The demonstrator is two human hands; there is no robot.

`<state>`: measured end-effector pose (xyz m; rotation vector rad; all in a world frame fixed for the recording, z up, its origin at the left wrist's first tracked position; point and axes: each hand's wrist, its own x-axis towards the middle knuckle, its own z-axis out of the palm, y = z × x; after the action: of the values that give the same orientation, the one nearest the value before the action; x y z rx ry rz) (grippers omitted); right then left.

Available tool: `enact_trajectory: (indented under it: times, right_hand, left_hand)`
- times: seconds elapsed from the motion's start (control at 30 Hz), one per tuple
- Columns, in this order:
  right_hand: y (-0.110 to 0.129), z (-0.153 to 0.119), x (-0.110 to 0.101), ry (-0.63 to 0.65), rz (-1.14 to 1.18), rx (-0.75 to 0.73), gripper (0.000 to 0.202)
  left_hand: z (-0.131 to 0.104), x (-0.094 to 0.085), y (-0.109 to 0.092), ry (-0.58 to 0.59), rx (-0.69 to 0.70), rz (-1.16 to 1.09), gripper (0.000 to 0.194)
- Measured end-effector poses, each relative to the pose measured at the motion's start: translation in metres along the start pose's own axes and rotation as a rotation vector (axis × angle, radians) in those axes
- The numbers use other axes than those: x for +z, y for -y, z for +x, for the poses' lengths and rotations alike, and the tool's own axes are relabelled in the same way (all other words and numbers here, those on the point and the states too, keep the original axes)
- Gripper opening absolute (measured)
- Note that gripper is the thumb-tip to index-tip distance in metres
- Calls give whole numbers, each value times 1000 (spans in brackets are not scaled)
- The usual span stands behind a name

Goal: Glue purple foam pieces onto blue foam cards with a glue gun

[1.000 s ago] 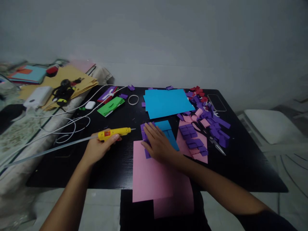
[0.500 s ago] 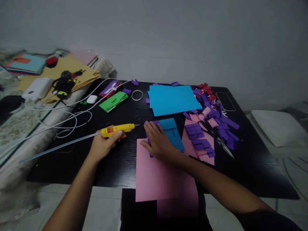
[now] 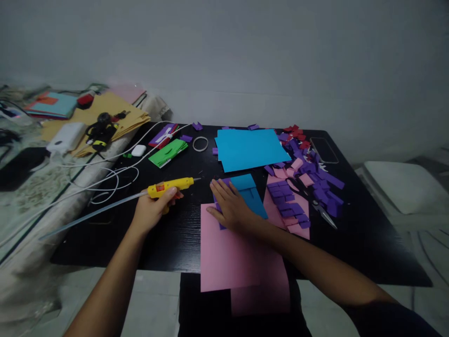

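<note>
My left hand [image 3: 154,209] is wrapped round a yellow glue gun [image 3: 170,186], whose nozzle points right and whose long clear glue stick [image 3: 94,214] trails out of the back. With fingers stretched out, my right hand [image 3: 229,206] lies flat on a small purple and blue paper piece [image 3: 255,199], covering much of its purple side. Beneath that piece, pink paper sheets [image 3: 226,262] hang over the table's front edge. Just to the right, rows of folded purple paper [image 3: 286,201] lie on another pink sheet.
Scissors [image 3: 324,215] lie beside a heap of purple paper bits [image 3: 326,187] at the right, with a phone [image 3: 324,150] behind. Blue sheets [image 3: 252,150] lie at the back. A white cable [image 3: 115,180] loops across the left, near green paper [image 3: 168,153].
The view has shifted slightly. My left hand still holds the glue gun and my right hand stays flat on the paper piece, with hardly any movement.
</note>
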<state>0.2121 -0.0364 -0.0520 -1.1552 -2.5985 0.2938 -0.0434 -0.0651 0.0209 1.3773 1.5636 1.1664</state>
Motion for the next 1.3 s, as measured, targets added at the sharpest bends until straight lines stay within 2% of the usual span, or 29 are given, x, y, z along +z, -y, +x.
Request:
enact_trajectory:
  times: [0.1, 0.2, 0.27, 0.33, 0.43, 0.53, 0.63, 0.87, 0.93, 1.07, 1.1, 1.3]
  right_hand:
    - [5, -6, -2, -57, 6, 36, 72]
    - [16, -16, 1, -136, 2, 202, 84]
    - [23, -23, 5, -145, 13, 300, 91]
    - [29, -28, 7, -140, 30, 327, 87]
    - [31, -32, 5, -135, 55, 297, 75]
    - [27, -38, -4, -102, 104, 224, 74]
    - [20, -46, -18, -22, 193, 143, 76]
    - [-2, -55, -65, 258, 373, -23, 70]
    - [-3, -50, -69, 251, 430, 0, 62]
    - [8, -30, -55, 12, 424, 164, 12]
    - [12, -24, -49, 0, 384, 185, 8]
    - [24, -11, -22, 72, 222, 190, 36]
  left_hand:
    - [3, -4, 0, -28, 11, -11, 44]
    - [5, -7, -1, -51, -7, -28, 46]
    - [6, -6, -2, -62, -17, -23, 46]
    - [7, -3, -4, -67, -18, -14, 45]
    - [9, 1, -8, -65, -15, -12, 43]
    - [12, 3, -10, -49, -18, -29, 45]
    - [16, 3, -9, -25, -24, -55, 50]
    - [34, 4, -10, 111, -25, -23, 61]
    - [41, 6, -12, 154, -26, -13, 64]
    - [56, 10, -9, 278, -50, -10, 66]
    - [58, 11, -7, 307, -61, -12, 67]
    - [61, 5, 14, 373, -91, -9, 65]
